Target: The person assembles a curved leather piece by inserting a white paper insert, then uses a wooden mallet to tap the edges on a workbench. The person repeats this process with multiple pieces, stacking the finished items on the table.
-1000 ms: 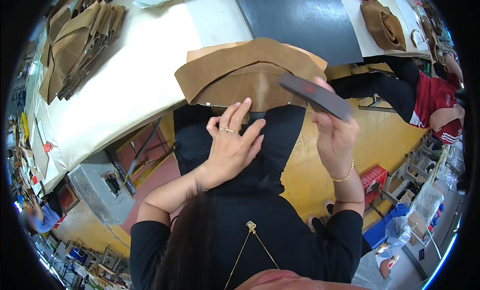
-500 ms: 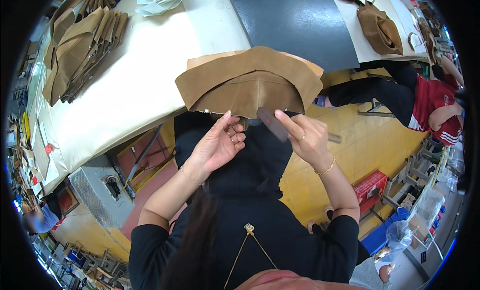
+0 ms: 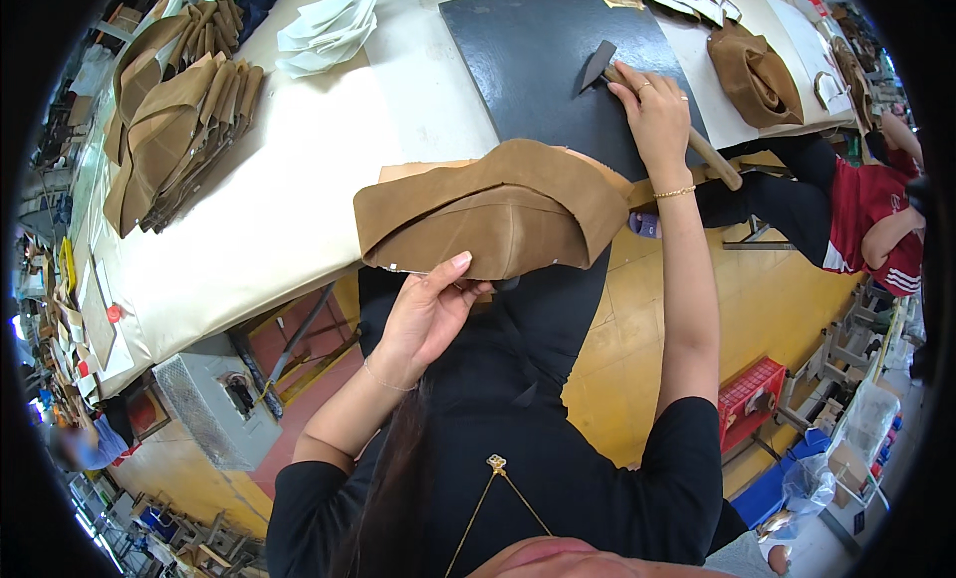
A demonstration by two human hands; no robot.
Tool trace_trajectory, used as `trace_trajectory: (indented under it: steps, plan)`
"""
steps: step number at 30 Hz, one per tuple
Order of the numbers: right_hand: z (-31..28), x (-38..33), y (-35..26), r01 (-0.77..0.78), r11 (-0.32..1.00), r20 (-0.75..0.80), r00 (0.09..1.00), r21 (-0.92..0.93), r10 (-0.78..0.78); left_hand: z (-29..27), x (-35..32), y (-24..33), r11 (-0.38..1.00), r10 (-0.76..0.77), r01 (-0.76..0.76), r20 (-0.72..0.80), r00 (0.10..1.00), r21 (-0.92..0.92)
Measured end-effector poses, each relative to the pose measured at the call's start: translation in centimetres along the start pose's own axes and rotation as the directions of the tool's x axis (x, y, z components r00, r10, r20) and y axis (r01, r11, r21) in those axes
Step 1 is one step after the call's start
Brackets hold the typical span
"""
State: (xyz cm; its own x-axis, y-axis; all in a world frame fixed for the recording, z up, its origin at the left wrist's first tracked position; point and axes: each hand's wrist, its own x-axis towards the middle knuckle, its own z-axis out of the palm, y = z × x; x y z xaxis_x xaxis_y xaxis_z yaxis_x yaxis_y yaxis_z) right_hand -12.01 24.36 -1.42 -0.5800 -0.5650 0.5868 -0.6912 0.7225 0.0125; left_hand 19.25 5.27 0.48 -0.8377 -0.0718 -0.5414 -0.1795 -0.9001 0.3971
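Left hand (image 3: 430, 314) grips the near lower edge of the folded tan suede piece (image 3: 493, 215), thumb up against its underside, fingers curled under. The piece overhangs the front edge of the bench (image 3: 299, 210), partly off it, above the person's lap. Right hand (image 3: 657, 115) is stretched forward onto the dark slab (image 3: 538, 60), closed around the wooden handle of a hammer (image 3: 637, 95); the head rests on or just above the slab, which cannot be told.

Progress, judged: the piece is already folded and shaped, yet the hammer is well apart from it, so any striking of the fold looks not yet done. A stack of similar tan pieces (image 3: 174, 120) lies at the far left of the bench, another tan piece (image 3: 752, 75) at the far right.

Versus half a second ago: both hands were then at the piece's near edge; the right has since left it and gone out to the hammer. Left hand unchanged in place.
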Motion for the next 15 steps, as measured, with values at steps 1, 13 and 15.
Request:
trace_trajectory:
  steps: [1, 13, 15]
  plan:
    - [-0.6, 0.5, -1.2, -0.004, 1.0, -0.035, 0.999, 0.016, 0.004, 0.4, -0.2, 0.4, 0.999, -0.023, 0.023, 0.0, 1.0, -0.047]
    - [-11.1, -16.4, -11.3, -0.874, -0.316, 0.922, 0.304, 0.37, 0.238, 1.1, 0.4, 2.6, 0.903, -0.1, 0.168, 0.188, 0.977, -0.395]
    - [-11.3, -17.1, -13.4, -0.8, -0.533, 0.942, 0.336, 0.276, -0.016, 0.6, 0.5, 2.4, 0.886, -0.107, 0.201, 0.239, 0.965, -0.417]
